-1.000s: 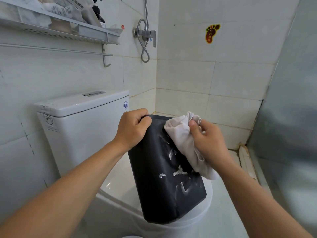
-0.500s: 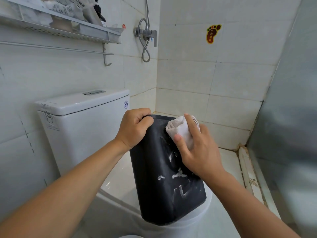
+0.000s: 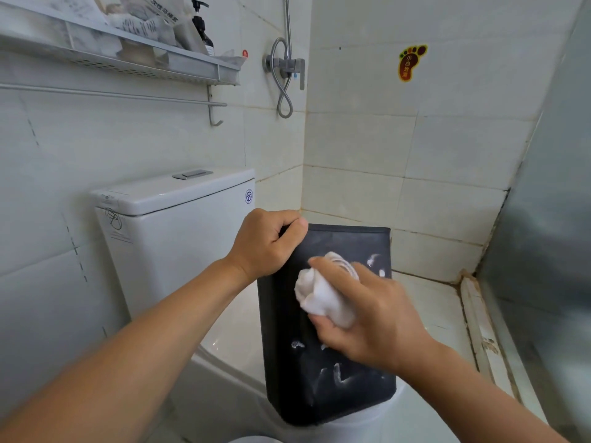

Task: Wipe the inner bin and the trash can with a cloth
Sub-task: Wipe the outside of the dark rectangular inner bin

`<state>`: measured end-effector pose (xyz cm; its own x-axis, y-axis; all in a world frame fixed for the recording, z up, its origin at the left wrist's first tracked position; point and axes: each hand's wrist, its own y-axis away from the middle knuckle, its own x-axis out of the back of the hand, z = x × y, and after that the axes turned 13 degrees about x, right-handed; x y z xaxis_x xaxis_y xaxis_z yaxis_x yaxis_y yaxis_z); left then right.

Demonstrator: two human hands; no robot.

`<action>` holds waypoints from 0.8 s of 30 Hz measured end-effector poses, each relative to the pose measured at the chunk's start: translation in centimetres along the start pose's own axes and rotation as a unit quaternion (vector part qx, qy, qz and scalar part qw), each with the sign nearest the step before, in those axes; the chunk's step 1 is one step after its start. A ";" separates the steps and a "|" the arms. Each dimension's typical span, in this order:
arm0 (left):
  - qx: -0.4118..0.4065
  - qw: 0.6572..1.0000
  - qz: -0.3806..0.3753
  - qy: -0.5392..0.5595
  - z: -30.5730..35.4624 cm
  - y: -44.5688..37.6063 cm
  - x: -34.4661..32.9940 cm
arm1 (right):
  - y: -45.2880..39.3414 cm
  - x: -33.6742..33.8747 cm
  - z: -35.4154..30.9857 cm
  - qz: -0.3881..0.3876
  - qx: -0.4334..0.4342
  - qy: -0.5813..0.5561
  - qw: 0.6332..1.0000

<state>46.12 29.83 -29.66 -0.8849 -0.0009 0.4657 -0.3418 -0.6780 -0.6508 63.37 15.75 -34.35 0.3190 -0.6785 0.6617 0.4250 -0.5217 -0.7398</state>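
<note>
The black bin stood upright on the closed toilet lid, just right of the cistern, in the near centre of the scene. Whether it was the inner bin or the outer can could not be determined from the view. The left hand gripped its far left top corner, fingers curled over the rim, steadying it. The right hand held a bunched white cloth pinched between thumb and fingers and pressed it against the near face of the bin.

Compared with one second earlier, the cloth had been gathered from a loose hanging drape into a tight wad, and the right hand had travelled from the upper right edge of the face down towards its middle left. The bin itself sat slightly squarer to the camera than before.

White residue marks remained across the lower part of the face, and two small ones near the upper right edge. In my judgement the wiping of this face was under way but incomplete; the lower streaks had not yet been reached. The other sides and the interior were not visible, so their condition could not be assessed.
</note>
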 end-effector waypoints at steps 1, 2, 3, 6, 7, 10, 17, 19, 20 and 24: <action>-0.002 1.000 0.001 0.009 0.0 0.1 0.1 | -0.1 0.0 -0.5 -0.010 0.011 0.013 1.000; -0.002 1.000 0.003 0.018 -0.1 0.1 0.1 | -0.4 0.2 -0.6 -0.012 0.013 0.027 0.999; -0.002 1.000 0.006 0.023 -0.1 0.2 0.1 | -0.7 0.4 -0.3 -0.006 0.006 0.042 0.999; -0.029 0.999 0.026 0.009 0.4 0.2 -0.3 | -1.9 1.6 1.5 0.033 -0.086 0.063 0.994; -0.040 0.999 0.029 0.000 0.6 0.1 -0.6 | -2.2 2.0 2.0 0.039 -0.129 0.051 0.990; -0.044 0.998 0.037 -0.016 1.3 -0.2 -1.3 | -2.2 1.9 2.5 0.073 -0.194 0.017 0.978; -0.023 0.999 0.046 -0.015 1.2 -0.3 -1.4 | -1.7 0.2 1.1 0.082 -0.186 0.010 0.979; -0.030 0.998 0.045 -0.017 1.5 -0.3 -1.5 | -2.1 0.1 1.3 0.091 -0.197 0.012 0.976; -0.033 0.998 0.044 -0.019 1.7 -0.3 -1.6 | -2.2 0.1 1.4 0.094 -0.197 0.011 0.976; -0.025 0.998 0.041 -0.027 1.6 -0.3 -1.5 | -1.9 0.5 1.7 0.075 -0.164 0.013 0.984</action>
<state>48.07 28.87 -29.16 -0.8926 -0.0967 0.4405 -0.2846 -0.6369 -0.7165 64.18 17.23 -32.42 0.3343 -0.7707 0.5424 0.0780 -0.5509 -0.8309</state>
